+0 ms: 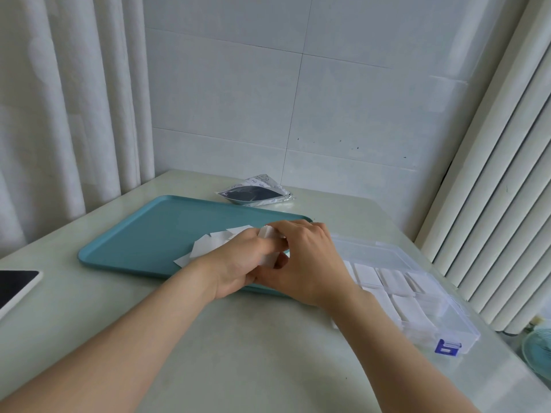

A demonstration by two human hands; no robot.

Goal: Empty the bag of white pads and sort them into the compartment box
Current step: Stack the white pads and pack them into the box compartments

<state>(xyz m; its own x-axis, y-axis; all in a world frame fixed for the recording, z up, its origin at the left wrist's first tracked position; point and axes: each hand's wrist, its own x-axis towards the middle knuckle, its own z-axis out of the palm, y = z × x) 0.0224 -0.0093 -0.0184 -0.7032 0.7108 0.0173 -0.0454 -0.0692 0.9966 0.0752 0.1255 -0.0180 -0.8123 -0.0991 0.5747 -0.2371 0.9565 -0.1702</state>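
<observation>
Loose white pads (205,244) lie on the right part of a teal tray (143,234). Over the tray's right end both hands hold a small stack of white pads (267,234) between them. My left hand (238,263) grips the stack from the left and my right hand (307,257) curls over it from the right. A clear compartment box (417,293) with a blue latch stands open to the right, several of its compartments filled with white pads. The opened bag (255,193) lies flat behind the tray.
A dark-screened tablet (15,286) lies at the table's left edge. Curtains hang at the left, a ribbed white radiator stands at the right, and a tiled wall backs the table. A light blue object (536,353) sits beyond the table's right corner.
</observation>
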